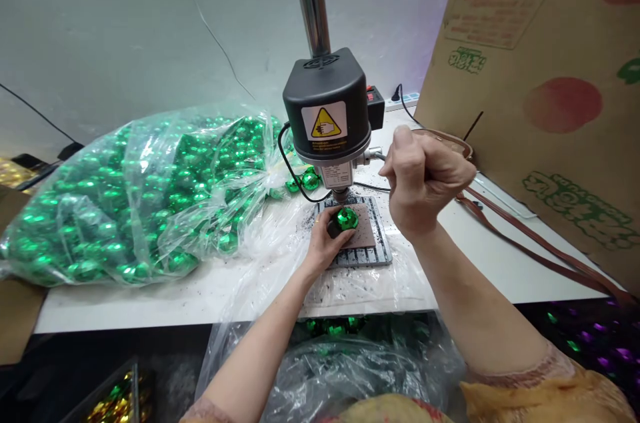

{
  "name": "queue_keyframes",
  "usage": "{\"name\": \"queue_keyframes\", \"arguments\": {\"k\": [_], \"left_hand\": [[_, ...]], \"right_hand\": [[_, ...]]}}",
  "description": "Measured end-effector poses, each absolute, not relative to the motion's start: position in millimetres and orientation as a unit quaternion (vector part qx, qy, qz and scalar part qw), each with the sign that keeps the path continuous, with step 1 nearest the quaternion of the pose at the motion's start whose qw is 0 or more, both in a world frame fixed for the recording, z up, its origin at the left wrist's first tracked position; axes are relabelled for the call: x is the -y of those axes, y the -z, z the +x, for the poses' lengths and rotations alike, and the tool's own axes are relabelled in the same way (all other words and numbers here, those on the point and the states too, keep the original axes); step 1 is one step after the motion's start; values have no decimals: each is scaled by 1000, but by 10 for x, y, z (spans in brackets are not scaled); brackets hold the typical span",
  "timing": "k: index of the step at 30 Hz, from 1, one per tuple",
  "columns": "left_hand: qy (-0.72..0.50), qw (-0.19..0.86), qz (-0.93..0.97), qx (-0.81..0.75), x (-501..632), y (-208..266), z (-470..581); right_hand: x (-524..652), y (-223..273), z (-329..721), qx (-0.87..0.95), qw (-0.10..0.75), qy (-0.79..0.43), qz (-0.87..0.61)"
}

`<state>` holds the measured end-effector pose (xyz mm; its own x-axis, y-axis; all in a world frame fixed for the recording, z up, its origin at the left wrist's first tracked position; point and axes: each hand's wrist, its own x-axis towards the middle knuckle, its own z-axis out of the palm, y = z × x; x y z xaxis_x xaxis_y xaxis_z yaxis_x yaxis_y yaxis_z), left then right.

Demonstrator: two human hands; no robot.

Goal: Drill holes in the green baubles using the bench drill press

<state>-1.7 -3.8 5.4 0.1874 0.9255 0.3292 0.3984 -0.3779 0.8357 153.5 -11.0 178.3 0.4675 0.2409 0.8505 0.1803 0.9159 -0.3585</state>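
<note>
My left hand (327,236) grips a shiny green faceted ball (347,218) between thumb and fingers, directly below the chuck of a small black drill press (325,106). Beneath the ball lies a pinkish-brown board (367,226) on the press's grey slotted base plate (383,256). My right hand (420,176) is closed in a fist around the press's feed lever (375,155), at the right of the motor housing. Only a short part of the lever shows; the fingers hide the remainder. Whether the drill tip touches the ball I cannot tell.
A big clear bag (125,196) of green balls fills the left of the white table (125,309). At right stand a large cardboard box (550,109) and a brown strap (530,253). Dark shavings surround the base. Another plastic bag (350,369) hangs below the front edge.
</note>
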Motion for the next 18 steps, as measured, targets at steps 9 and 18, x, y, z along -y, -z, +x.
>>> {"name": "queue_keyframes", "arguments": {"k": [9, 18], "left_hand": [[-441, 299, 706, -467, 52, -68, 5], [-446, 293, 705, -467, 48, -47, 3]], "right_hand": [[77, -1638, 1540, 514, 836, 24, -190], [-2, -1532, 1575, 529, 835, 54, -139]]}}
